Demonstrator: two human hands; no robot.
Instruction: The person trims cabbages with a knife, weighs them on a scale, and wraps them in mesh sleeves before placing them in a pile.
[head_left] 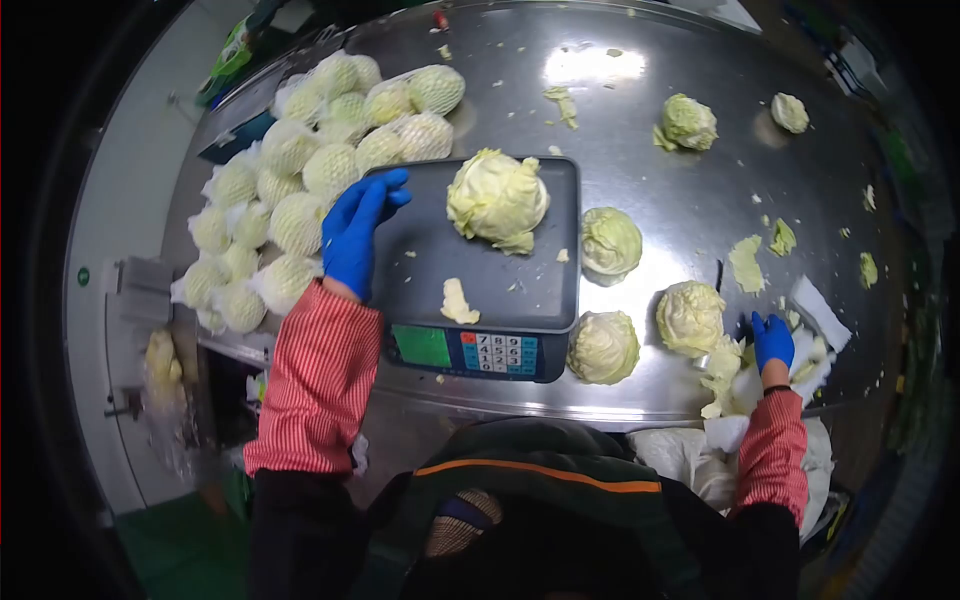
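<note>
Weighing cabbage [497,200] on scale pan [430,260]: best to keep spread left hand [360,235] off its edge for true reading; right hand [772,340] on trimmings [722,375], grip indiscernible.

Steel table [650,160]; scale [430,250] at near edge, centre; one trimmed cabbage [497,198] on its platform, far side; leaf scrap [458,302] nearer the keypad. Left hand [358,235], blue glove, fingers spread flat at the platform's left edge. Netted cabbages [300,170] heaped at the table's left edge. Three bare heads [603,347] just right of the scale. Right hand [772,340] on loose leaves [722,375] at the near right edge; grip unclear.
</note>
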